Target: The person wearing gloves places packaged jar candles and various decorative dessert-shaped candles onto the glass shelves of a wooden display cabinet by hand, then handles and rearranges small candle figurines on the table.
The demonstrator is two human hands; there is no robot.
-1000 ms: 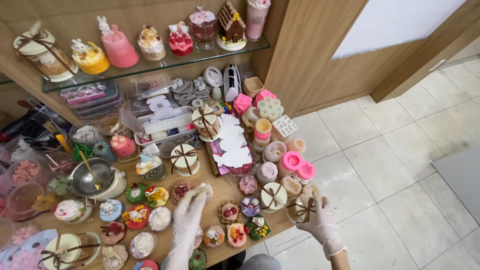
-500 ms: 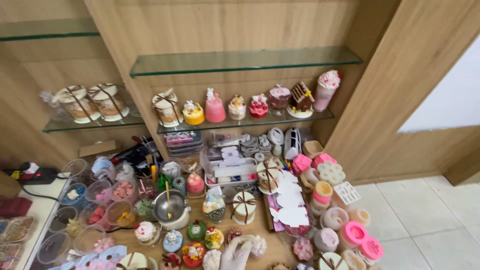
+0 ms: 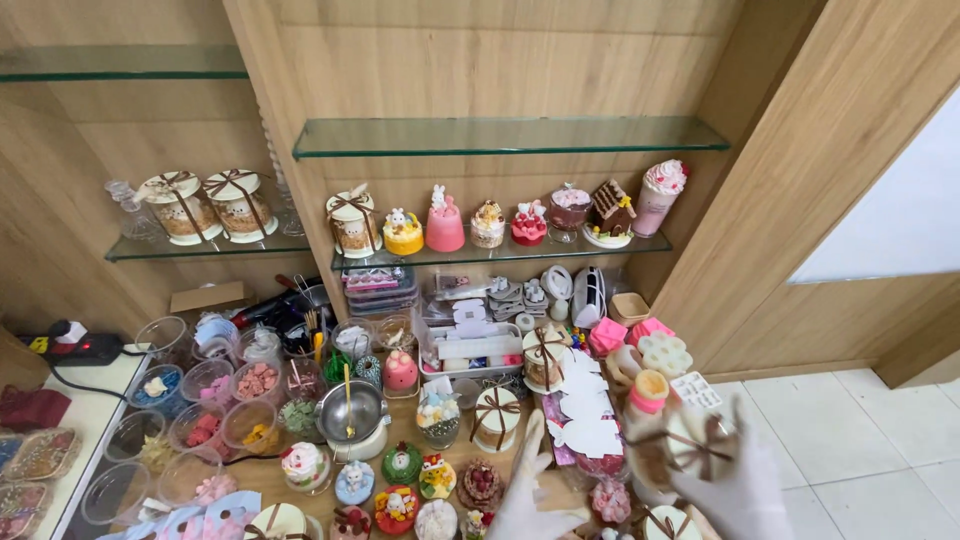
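Head view: both hands gloved white, low in frame. Right hand (image 3: pixel 735 480) grips a round cream box tied with brown ribbon (image 3: pixel 685 450), lifted off the wooden counter (image 3: pixel 265 478) at the right end, above pink moulds; image is motion-blurred there, fingers wrapped round the box's right side. Left hand (image 3: pixel 530 490) is open, fingers spread and pointing up, holding nothing, hovering just beside a stack of white butterfly cutouts (image 3: pixel 590 425) and near a small round ribboned box (image 3: pixel 497 418); can't tell if it touches the counter.

Counter crowded: small decorated cake-shaped pieces (image 3: pixel 400 465) in rows in front of the left hand, a metal bowl with a yellow-handled spoon (image 3: pixel 350 410) to the left, clear plastic cups with coloured bits (image 3: pixel 210 385) further left, a clear tray of white items (image 3: pixel 468 345) behind. Pink and white moulds (image 3: pixel 650 355) stacked at the right.

Lower glass shelf (image 3: pixel 560 252) carries a row of cake-shaped pieces, including a pink one with a bunny (image 3: pixel 444 222) and a tall pink-topped cup (image 3: pixel 660 195). Left glass shelf (image 3: pixel 150 248) holds two ribboned round boxes (image 3: pixel 205 205). Upper glass shelf (image 3: pixel 500 135) sits above.
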